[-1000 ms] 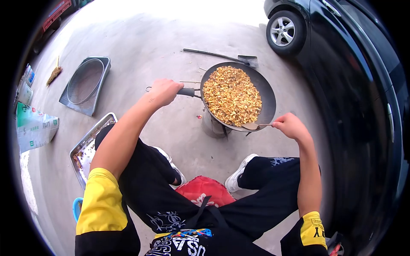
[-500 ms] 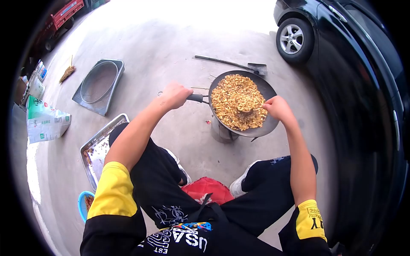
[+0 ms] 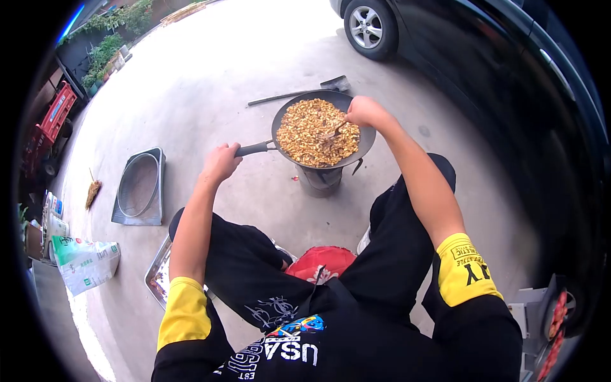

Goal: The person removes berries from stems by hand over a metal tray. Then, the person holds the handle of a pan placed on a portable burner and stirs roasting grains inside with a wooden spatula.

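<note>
Pieces [image 3: 310, 134] of golden food filled most of the wok [image 3: 367, 141], which sat on a narrow round stove [image 3: 317, 183] on the floor; only its right side showed bare metal. The spatula [image 3: 335, 132] had its blade in the heap, toward the right. The right hand [image 3: 366, 113], above the wok's right rim, was closed around the spatula's thin shaft, and the left hand [image 3: 223, 162] was wrapped round the end of the handle [image 3: 253, 149].

The stove was narrower than the wok, so a slackened left grip or a hard push of the spatula might have tilted it. A wide sweep could have sent pieces over the rim. No flame showed; if the metal was hot, the right fingers risked a burn there.

Just behind the wok lay a shovel [image 3: 335, 84]; a sieve [image 3: 138, 184] lay off to the left, and a car [image 3: 471, 70] stood to the right. The shirt [image 3: 375, 353] read "USA" and "EST" on the front, and "ATHLETIC" with a large "Y" on the yellow right sleeve [image 3: 468, 270]. Green print on the bag [image 3: 89, 264] and white marks on the red truck [image 3: 52, 121] were too small to read.
</note>
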Demonstrator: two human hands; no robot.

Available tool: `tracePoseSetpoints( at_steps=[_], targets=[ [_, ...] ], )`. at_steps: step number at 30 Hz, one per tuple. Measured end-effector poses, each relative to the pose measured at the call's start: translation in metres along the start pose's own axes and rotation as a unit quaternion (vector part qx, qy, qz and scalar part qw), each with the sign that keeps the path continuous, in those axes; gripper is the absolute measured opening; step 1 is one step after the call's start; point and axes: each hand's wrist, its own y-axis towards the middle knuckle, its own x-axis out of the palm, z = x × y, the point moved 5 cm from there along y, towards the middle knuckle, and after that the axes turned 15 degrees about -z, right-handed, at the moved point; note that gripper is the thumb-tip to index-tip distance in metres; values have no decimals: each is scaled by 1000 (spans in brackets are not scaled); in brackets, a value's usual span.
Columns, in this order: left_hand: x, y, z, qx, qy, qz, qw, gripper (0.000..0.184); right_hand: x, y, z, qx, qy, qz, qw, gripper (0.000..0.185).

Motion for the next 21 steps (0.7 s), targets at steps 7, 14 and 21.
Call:
tracePoseSetpoints(
  at_steps=[7, 14, 21],
  targets=[
    [6, -7, -5, 16, -53, 40, 998, 29, 36, -56, 15, -23, 108, -170, 979, 19],
    [5, -5, -4, 42, -47, 29, 998, 33, 106, -8, -15, -59, 361, -105, 925, 17],
    [8, -3, -6, 62, -58, 51, 995, 36, 77, 31, -16, 18, 508, -60, 859, 26]
  ],
)
